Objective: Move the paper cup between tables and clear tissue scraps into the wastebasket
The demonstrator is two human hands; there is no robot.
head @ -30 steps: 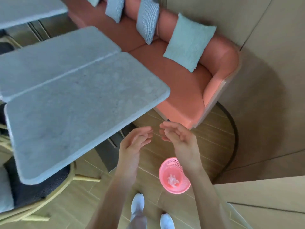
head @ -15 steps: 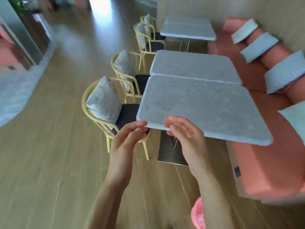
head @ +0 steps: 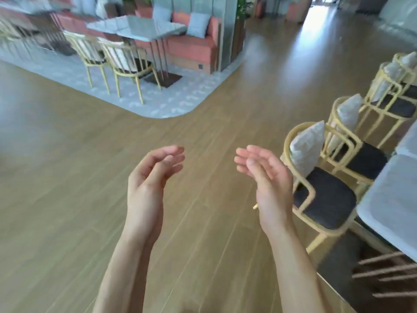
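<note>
Both hands, left [head: 147, 177] and right [head: 268, 179], were held empty over the floor [head: 67, 177], fingers loosely curled. No paper cup or wastebasket was seen; their direction from either grip could not be told.

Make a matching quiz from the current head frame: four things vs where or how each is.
Things:
1. left hand
2. nearest chair
3. orange sofa
4. grey table

States:
A. far back, cushion on it
B. right edge of frame
C. empty, fingers loosely curled
D. dark seat, pale cushion against its back

Pairs: 1-C, 2-D, 3-A, 4-B
</note>
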